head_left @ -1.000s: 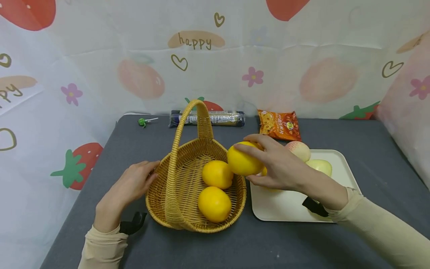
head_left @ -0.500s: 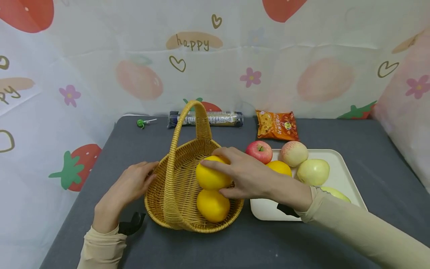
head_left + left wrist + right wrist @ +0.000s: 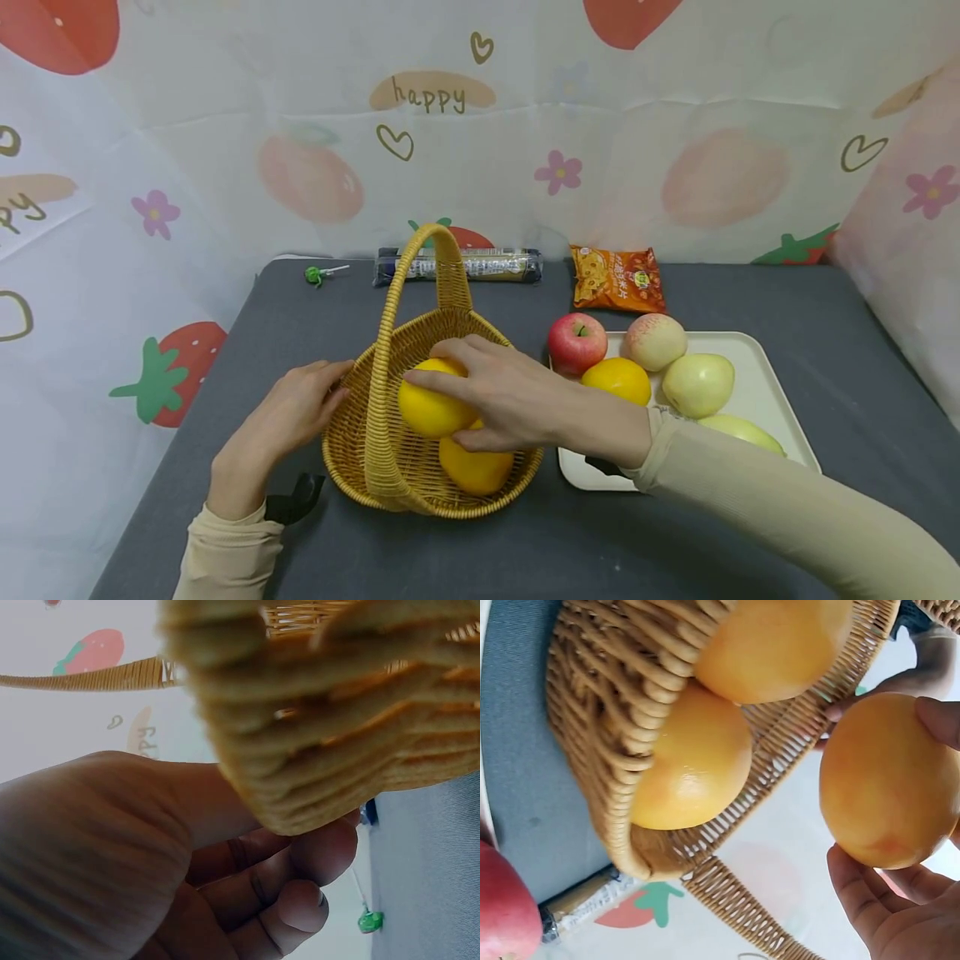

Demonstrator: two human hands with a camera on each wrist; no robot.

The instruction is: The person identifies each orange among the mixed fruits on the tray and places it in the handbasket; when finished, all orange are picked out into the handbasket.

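A wicker basket with a tall handle stands on the table. My left hand grips its left rim; in the left wrist view the fingers curl below the woven edge. Over the inside of the basket, my right hand holds an orange between thumb and fingers, close to the handle. The right wrist view has this held orange apart from two others in the basket, one orange near the rim and another orange beside it. From the head, the right hand hides one of them.
Right of the basket, a cream tray bears an orange, a peach and pale green fruits. A red apple sits at its corner. Behind lie an orange snack packet, a long wrapped roll and a green lollipop.
My right hand has carried the orange leftward from above the tray's edge to inside the basket's outline, lower and nearer the handle. The left hand stays at the rim.
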